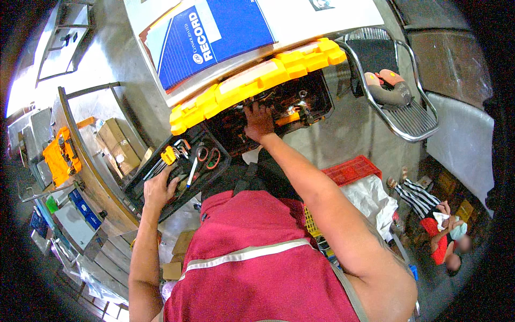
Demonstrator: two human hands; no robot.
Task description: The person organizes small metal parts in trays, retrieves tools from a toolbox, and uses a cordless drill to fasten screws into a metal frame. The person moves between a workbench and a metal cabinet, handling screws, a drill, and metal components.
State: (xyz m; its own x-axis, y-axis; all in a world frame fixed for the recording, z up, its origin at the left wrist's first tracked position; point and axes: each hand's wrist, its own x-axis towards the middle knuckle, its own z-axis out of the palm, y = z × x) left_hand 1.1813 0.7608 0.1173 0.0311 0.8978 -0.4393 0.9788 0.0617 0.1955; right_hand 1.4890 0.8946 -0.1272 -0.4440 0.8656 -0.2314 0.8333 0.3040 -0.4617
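Note:
My left hand (159, 189) grips the near left side of a black tool tray (217, 173), thumb over its rim. In the tray lie a hex key set in a yellow holder (169, 155), scissors with black and orange handles (213, 159) and a white pen-like stick with a blue tip (192, 173). My right hand (259, 122) reaches into a black toolbox (326, 102) with a raised yellow lid (249, 79). Its fingers look apart, with tips partly lost in the dark. Metal tools and a yellow-orange piece (288, 118) lie to its right.
Beyond the lid is a white table (343, 19) with a blue record book (236, 32). A metal chair (413, 122) holding a neck pillow stands right. A red crate (351, 170) is beside my right arm; a wooden bench (80, 145) is left. Another person (429, 214) sits far right.

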